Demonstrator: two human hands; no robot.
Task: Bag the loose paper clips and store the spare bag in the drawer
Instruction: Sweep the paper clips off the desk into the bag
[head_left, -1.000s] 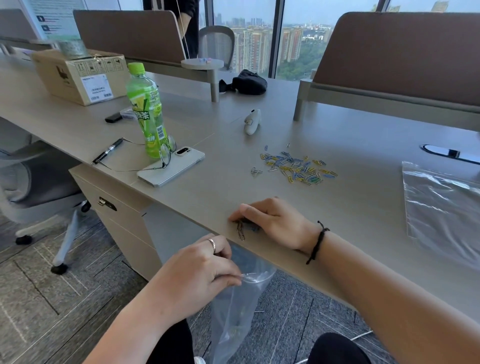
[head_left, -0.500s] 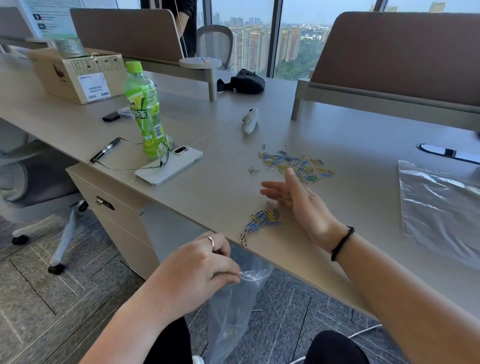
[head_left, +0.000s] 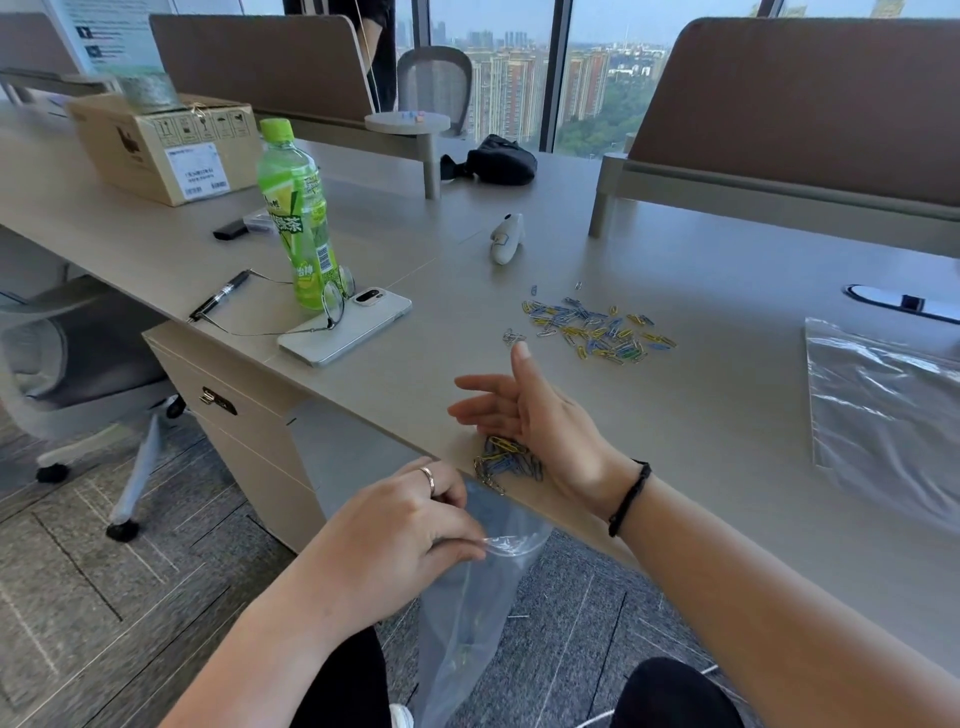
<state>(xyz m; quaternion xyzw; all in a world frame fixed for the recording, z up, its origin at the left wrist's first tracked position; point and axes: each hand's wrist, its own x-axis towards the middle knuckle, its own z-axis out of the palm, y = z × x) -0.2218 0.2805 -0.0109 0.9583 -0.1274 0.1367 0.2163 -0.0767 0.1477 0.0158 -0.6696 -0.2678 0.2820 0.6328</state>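
Note:
My left hand (head_left: 400, 530) pinches the mouth of a clear plastic bag (head_left: 472, 623) that hangs below the desk edge. A small heap of coloured paper clips (head_left: 506, 462) lies at that edge, right above the bag's mouth. My right hand (head_left: 535, 415) hovers over the heap with fingers spread, holding nothing. A larger scatter of blue and yellow paper clips (head_left: 597, 330) lies farther back on the desk. The spare clear bag (head_left: 888, 415) lies flat at the right. The drawer unit (head_left: 244, 415) under the desk at the left is shut.
A green bottle (head_left: 298, 218), a white phone (head_left: 345, 325) with glasses on it, and a pen (head_left: 218, 296) sit at the left. A white device (head_left: 506, 239), a black pouch (head_left: 501, 158) and a cardboard box (head_left: 166, 145) lie farther back. An office chair (head_left: 78, 364) stands left.
My right hand lifted off the clips it had dragged to the desk edge, reached toward the far scatter, then drew back over the small heap. The left hand kept hold of the bag.

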